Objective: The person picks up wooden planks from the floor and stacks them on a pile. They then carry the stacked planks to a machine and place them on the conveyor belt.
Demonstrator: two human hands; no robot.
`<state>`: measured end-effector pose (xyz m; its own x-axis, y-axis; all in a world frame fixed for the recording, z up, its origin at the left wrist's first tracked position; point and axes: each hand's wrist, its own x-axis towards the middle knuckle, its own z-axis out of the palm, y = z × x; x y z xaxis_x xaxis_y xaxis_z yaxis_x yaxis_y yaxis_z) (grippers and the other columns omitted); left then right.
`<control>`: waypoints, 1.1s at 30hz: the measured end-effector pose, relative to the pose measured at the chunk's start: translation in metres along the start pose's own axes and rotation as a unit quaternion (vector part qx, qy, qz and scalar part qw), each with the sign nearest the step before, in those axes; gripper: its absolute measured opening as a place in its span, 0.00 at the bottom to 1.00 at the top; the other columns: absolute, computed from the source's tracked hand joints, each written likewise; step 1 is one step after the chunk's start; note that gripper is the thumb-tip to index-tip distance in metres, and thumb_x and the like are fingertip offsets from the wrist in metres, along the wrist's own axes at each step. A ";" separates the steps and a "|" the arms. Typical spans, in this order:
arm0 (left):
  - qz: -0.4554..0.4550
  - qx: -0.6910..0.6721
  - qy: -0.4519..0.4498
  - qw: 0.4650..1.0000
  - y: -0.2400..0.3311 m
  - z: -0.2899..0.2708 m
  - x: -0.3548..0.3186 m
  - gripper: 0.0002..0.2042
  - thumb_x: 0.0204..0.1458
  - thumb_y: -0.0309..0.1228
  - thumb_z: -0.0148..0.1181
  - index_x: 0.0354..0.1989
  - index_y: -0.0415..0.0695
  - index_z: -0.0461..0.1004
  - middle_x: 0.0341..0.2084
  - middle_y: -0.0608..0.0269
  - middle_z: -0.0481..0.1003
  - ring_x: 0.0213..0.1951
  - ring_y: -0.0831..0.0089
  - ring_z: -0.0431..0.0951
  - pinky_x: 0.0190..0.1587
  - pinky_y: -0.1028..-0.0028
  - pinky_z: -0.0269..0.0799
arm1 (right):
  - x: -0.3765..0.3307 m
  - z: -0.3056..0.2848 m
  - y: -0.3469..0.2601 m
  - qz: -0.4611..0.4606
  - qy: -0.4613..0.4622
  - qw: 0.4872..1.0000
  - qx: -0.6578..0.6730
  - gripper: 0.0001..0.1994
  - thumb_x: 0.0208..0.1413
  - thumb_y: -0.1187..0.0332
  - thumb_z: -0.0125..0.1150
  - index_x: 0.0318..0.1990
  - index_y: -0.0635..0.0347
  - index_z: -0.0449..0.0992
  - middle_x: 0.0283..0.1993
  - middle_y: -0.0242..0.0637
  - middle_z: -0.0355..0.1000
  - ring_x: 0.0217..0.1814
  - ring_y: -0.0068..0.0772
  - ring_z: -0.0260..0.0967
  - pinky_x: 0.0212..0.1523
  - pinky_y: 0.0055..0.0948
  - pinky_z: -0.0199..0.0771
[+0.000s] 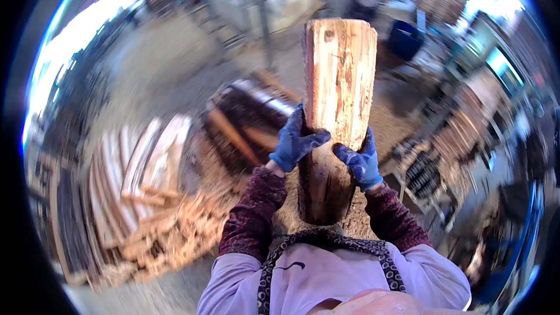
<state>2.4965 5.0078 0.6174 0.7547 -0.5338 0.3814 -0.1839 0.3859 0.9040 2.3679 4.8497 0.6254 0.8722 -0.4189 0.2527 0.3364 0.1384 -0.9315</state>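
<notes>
Head view: the left hand in a blue work glove (296, 143) and the right hand in a blue work glove (364, 163) are holding a long, thick block of pale, brown-streaked wood (338, 90), one on each side. Each grip is pinching an edge, thumb lying across the front face; remaining fingers are mostly hiding behind, exact placement unclear. Block is extending lengthwise in front of the person's chest; its lower end is sitting in shadow, can't tell if it's resting on anything. Dark purple knitted sleeves (249, 216) are covering the forearms. Left side: long, pale wooden slabs (157, 154) are lying beside splintered tan wood scraps (181, 224), edges running together. A dark brown, shiny-topped bulky object (251, 119) beyond the left hand is blurring, kind unclear. Upper right, a dark blue rounded container (405, 39) is showing, also blurred. Black lens rim is cutting off the corners.
</notes>
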 end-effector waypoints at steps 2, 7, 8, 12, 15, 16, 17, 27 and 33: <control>0.038 -0.012 -0.114 0.993 0.034 0.069 0.041 0.48 0.47 0.27 0.77 0.75 0.35 0.52 0.65 0.57 0.67 0.63 0.69 0.69 0.65 0.69 0.68 | 0.006 -0.061 -0.029 -0.050 0.041 0.998 0.016 0.46 0.48 0.76 0.78 0.73 0.65 0.54 0.64 0.41 0.69 0.62 0.33 0.69 0.64 0.35 0.70; 0.163 0.004 -0.279 0.946 0.068 0.197 0.131 0.48 0.48 0.36 0.78 0.74 0.34 0.54 0.71 0.52 0.60 0.72 0.66 0.58 0.73 0.65 0.53 | 0.017 -0.177 -0.145 -0.125 0.142 0.978 0.094 0.41 0.56 0.70 0.71 0.73 0.65 0.53 0.61 0.42 0.73 0.57 0.35 0.74 0.58 0.35 0.78; 0.198 -0.011 -0.299 0.933 0.090 0.232 0.143 0.47 0.49 0.38 0.77 0.74 0.35 0.55 0.72 0.53 0.60 0.72 0.66 0.58 0.74 0.65 0.52 | 0.020 -0.213 -0.178 -0.117 0.095 0.982 0.117 0.39 0.57 0.68 0.71 0.72 0.66 0.55 0.60 0.42 0.74 0.55 0.35 0.76 0.59 0.37 0.78; 0.203 -0.070 -0.329 0.920 0.091 0.288 0.165 0.39 0.57 0.23 0.66 0.76 0.40 0.52 0.72 0.57 0.59 0.73 0.67 0.58 0.73 0.63 0.54 | 0.067 -0.301 -0.280 -0.114 0.111 0.983 0.093 0.30 0.61 0.53 0.66 0.64 0.63 0.69 0.56 0.40 0.78 0.54 0.36 0.79 0.57 0.39 0.79; 0.118 -0.061 -0.315 0.940 0.051 0.294 0.172 0.37 0.58 0.21 0.64 0.75 0.41 0.53 0.72 0.57 0.60 0.72 0.66 0.60 0.73 0.64 0.56 | 0.150 -0.396 -0.312 -0.033 0.097 0.988 0.117 0.30 0.63 0.50 0.62 0.65 0.62 0.69 0.57 0.44 0.78 0.52 0.41 0.80 0.56 0.43 0.80; 0.087 -0.023 -0.301 0.949 0.037 0.283 0.170 0.37 0.59 0.21 0.63 0.75 0.41 0.53 0.72 0.57 0.60 0.71 0.66 0.61 0.72 0.64 0.57 | 0.188 -0.428 -0.304 -0.022 0.122 0.986 0.112 0.30 0.64 0.50 0.61 0.66 0.62 0.69 0.57 0.44 0.78 0.52 0.41 0.80 0.56 0.44 0.80; 0.062 -0.014 -0.304 0.951 0.020 0.289 0.166 0.36 0.59 0.21 0.62 0.75 0.41 0.53 0.72 0.57 0.60 0.71 0.66 0.62 0.72 0.64 0.57 | 0.223 -0.518 -0.311 -0.049 0.171 0.984 0.000 0.32 0.64 0.49 0.62 0.67 0.63 0.68 0.61 0.44 0.75 0.59 0.44 0.76 0.63 0.45 0.73; -0.333 -0.045 -0.008 0.942 -0.139 0.105 -0.049 0.26 0.59 0.30 0.66 0.65 0.39 0.69 0.56 0.59 0.76 0.56 0.71 0.76 0.60 0.72 0.72 | 0.312 -0.657 -0.302 0.007 0.151 0.732 -0.664 0.37 0.61 0.35 0.55 0.66 0.55 0.72 0.70 0.48 0.67 0.75 0.41 0.61 0.70 0.33 0.60; -0.309 -0.035 0.067 0.948 -0.132 0.066 -0.088 0.24 0.60 0.30 0.66 0.65 0.40 0.70 0.51 0.62 0.78 0.49 0.74 0.78 0.53 0.74 0.75 | 0.339 -0.496 -0.309 0.170 0.253 0.647 -0.698 0.48 0.46 0.28 0.65 0.66 0.57 0.72 0.66 0.51 0.71 0.68 0.45 0.69 0.62 0.34 0.68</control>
<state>2.4131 4.9541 0.4777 0.7791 -0.5753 -0.2491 0.3583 0.0827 0.9299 2.3832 4.2200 0.8689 0.4643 -0.8667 0.1824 -0.8022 -0.4988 -0.3280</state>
